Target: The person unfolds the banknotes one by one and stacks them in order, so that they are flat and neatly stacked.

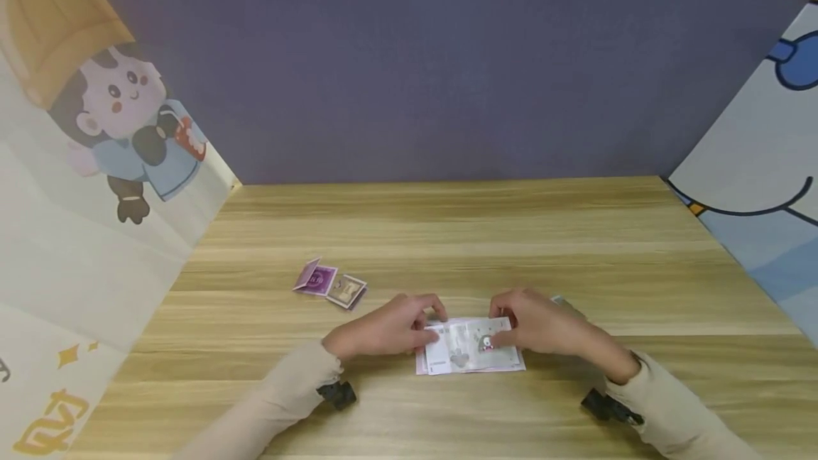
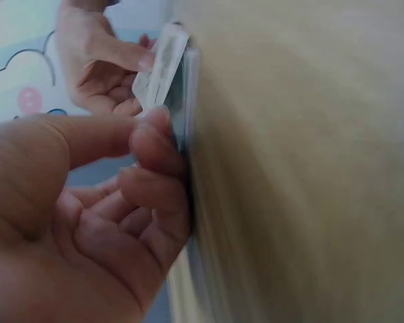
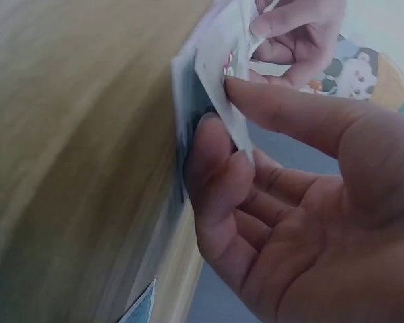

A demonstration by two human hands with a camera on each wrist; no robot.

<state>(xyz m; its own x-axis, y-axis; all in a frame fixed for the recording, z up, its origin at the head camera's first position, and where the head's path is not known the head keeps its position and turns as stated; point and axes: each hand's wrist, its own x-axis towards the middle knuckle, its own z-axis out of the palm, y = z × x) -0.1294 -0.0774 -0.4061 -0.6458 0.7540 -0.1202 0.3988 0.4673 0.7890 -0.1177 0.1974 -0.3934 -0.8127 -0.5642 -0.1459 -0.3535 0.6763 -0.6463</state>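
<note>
A pale grey toy banknote with a small cartoon figure lies over pinkish paper near the table's front. My left hand pinches the note's left end between thumb and index finger. At its right end, my right hand pinches it, the thumb on the printed face and fingers behind. In the right wrist view, the note is bent up from the sheet beneath, between the right thumb and fingers. From the left wrist, the raised end of the note shows in the far hand.
Left of the hands lie two folded papers, one purple and one tan. A blue-green card is partly hidden beyond the right hand. The wood table meets a dark back panel, with cartoon-printed panels on both sides.
</note>
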